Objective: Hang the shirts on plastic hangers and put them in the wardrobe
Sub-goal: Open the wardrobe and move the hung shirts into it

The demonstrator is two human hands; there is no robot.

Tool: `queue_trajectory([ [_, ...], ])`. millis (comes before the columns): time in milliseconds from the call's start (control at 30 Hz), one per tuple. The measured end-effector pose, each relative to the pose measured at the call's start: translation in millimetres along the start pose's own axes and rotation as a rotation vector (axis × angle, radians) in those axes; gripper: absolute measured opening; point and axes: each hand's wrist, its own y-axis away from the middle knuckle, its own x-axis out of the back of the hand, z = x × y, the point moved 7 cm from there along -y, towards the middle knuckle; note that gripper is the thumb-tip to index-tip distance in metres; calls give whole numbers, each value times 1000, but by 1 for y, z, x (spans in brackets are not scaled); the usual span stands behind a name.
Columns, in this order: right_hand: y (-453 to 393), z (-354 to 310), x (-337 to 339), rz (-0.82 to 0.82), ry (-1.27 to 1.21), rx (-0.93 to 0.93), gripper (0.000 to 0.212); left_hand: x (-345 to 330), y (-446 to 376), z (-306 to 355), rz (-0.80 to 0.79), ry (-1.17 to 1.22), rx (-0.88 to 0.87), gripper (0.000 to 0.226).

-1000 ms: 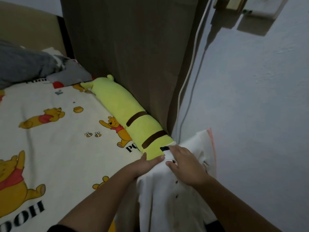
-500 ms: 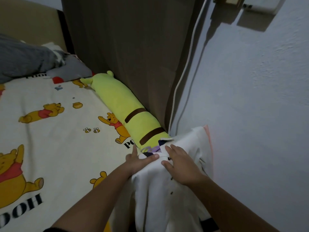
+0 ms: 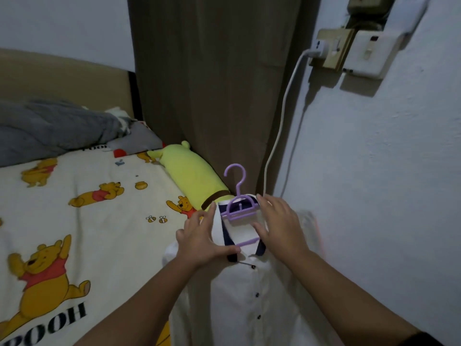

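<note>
- Dim bedroom corner: pale wall (image 3: 374, 196) on the right, brown curtain (image 3: 212, 83) behind, bed (image 3: 87, 221) with a bear-print sheet on the left.
- White shirt (image 3: 249, 308) with dark buttons is seen already on a purple plastic hanger (image 3: 239, 208); hook upright, above and between both hands.
- Left hand (image 3: 199, 239) is laid on the collar's left side, fingers straight, thumb pressed by the dark placket; nothing is clasped.
- Right hand (image 3: 279, 223) is laid on the collar's right side, fingers spread and relaxed, grip apart.
- Yellow-green bolster (image 3: 189, 176) lies just beyond the left hand.
- White cable (image 3: 282, 126) hangs from a wall socket (image 3: 331, 49), beyond the right hand.
</note>
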Motion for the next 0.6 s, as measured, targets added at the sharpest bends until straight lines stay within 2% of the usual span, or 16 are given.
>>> queue_trajectory([
  [100, -10, -7, 10, 19, 66, 56, 84, 20, 6, 23, 27, -80, -135, 126],
  [200, -9, -11, 24, 68, -20, 64, 101, 38, 13, 44, 64, -93, -241, 125],
  [367, 1, -3, 50, 145, -272, 30, 104, 61, 17, 74, 93, -72, -350, 122],
  [500, 8, 15, 58, 50, -415, -67, 110, 69, 14, 98, 69, -45, -406, 114],
  [600, 17, 19, 64, -85, -492, -55, 113, 60, 16, 123, 2, 10, -457, 104],
])
